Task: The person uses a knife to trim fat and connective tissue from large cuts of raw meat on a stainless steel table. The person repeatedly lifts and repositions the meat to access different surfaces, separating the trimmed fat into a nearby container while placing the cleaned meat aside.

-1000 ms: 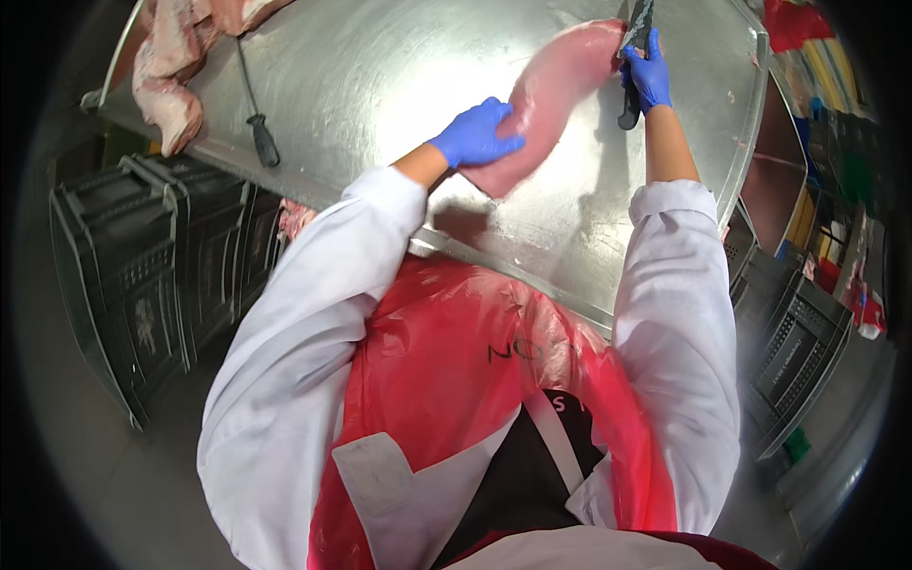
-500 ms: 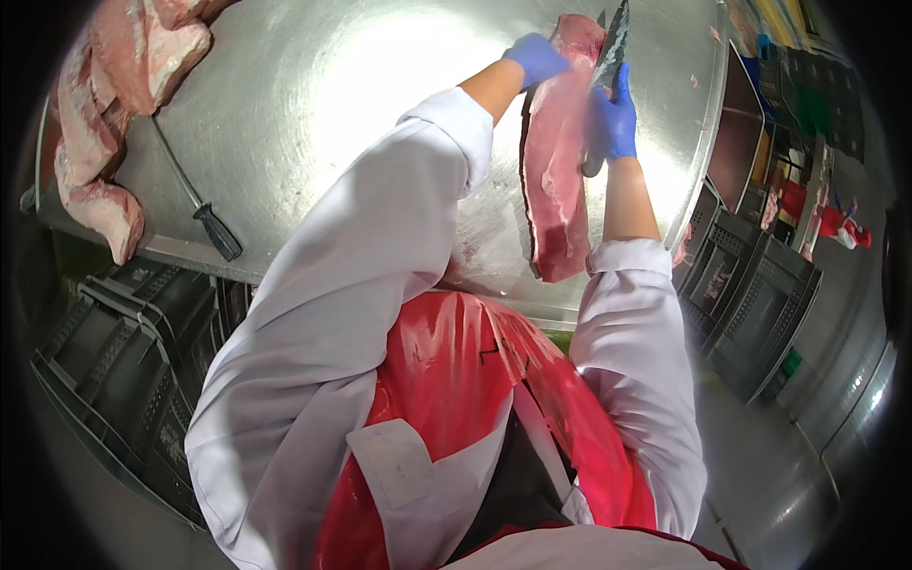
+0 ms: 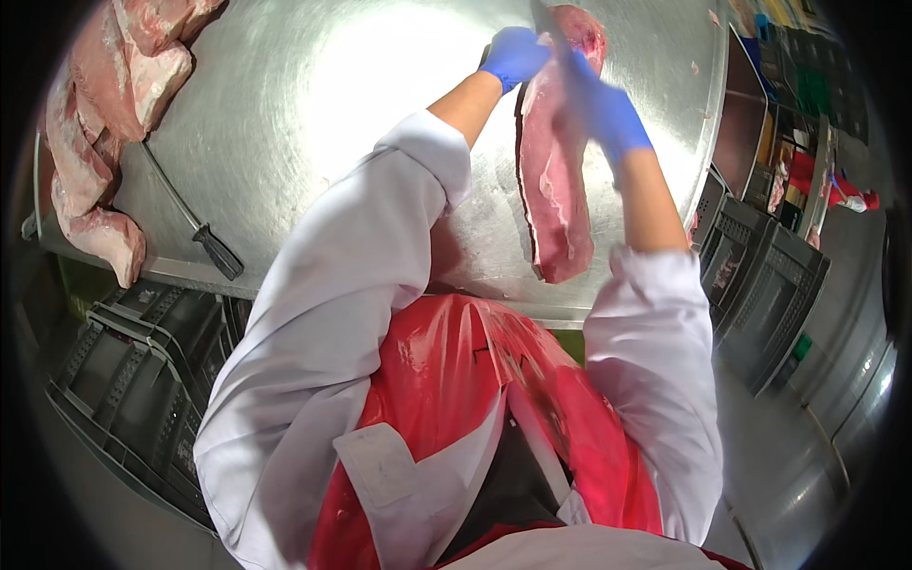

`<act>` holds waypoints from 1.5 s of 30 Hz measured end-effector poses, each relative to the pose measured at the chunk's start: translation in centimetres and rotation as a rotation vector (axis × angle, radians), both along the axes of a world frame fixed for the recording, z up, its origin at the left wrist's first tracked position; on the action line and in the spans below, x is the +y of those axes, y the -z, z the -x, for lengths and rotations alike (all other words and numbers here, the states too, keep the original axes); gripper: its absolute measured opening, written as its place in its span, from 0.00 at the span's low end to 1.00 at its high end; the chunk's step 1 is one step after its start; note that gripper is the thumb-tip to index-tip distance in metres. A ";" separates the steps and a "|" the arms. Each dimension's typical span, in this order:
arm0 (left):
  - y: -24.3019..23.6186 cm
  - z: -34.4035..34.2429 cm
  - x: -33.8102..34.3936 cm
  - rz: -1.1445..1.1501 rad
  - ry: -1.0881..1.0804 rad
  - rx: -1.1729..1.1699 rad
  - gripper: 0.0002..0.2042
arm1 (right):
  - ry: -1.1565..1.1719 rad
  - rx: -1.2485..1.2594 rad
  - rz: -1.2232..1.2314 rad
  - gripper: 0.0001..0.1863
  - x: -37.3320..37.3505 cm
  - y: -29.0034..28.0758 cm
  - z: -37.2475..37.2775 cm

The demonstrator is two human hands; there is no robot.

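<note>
A long pink strip of meat, which looks like a pork loin [image 3: 559,204], lies lengthwise on the steel table. At its upper left edge, my left hand [image 3: 516,59], in a blue glove, is closed with the fingertips at the meat. My right hand [image 3: 611,114], gloved in blue too and smeared by motion, is closed round a knife [image 3: 551,27]. The blade crosses over the upper part of the loin, tip pointing up and to the left. The handle is hidden within my right hand.
More pieces of meat [image 3: 119,81] are heaped at the table's left. Beside them lies a sharpening steel [image 3: 217,249] with a black handle. Grey crates stand below left [image 3: 142,380] and right [image 3: 769,285] of the steel table [image 3: 380,218]. Far right, a person in red [image 3: 850,198] shows.
My right hand has swung the knife leftward from beside the loin to across its upper part. My left hand has shifted slightly left along the meat's edge.
</note>
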State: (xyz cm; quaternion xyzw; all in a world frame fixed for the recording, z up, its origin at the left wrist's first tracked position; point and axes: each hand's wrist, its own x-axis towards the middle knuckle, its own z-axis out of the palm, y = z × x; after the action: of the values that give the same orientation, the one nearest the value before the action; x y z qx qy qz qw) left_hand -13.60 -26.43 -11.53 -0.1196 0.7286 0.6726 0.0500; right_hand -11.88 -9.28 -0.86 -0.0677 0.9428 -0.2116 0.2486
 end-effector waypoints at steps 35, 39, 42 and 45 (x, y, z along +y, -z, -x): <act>-9.0 -4.8 -1.4 -0.159 -0.128 0.438 0.09 | -0.247 -0.181 0.139 0.35 4.3 -1.2 -7.9; -12.6 -6.4 -2.3 -0.238 -0.067 0.429 0.10 | -0.260 -0.095 0.055 0.38 4.8 -2.4 -13.6; -16.0 -7.8 -2.4 -0.260 -0.028 0.380 0.09 | -0.189 -0.086 -0.025 0.39 1.6 -2.5 -13.6; -14.3 -8.0 -3.7 -0.294 -0.035 0.369 0.08 | -0.253 0.032 -0.057 0.38 2.6 -2.5 -17.8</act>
State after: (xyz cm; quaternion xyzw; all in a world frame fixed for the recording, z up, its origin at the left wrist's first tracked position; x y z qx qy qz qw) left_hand -5.58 -30.10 2.81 0.0010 0.6175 0.7827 -0.0788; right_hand 5.87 -6.67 1.65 -0.1823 0.9363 -0.1504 0.2599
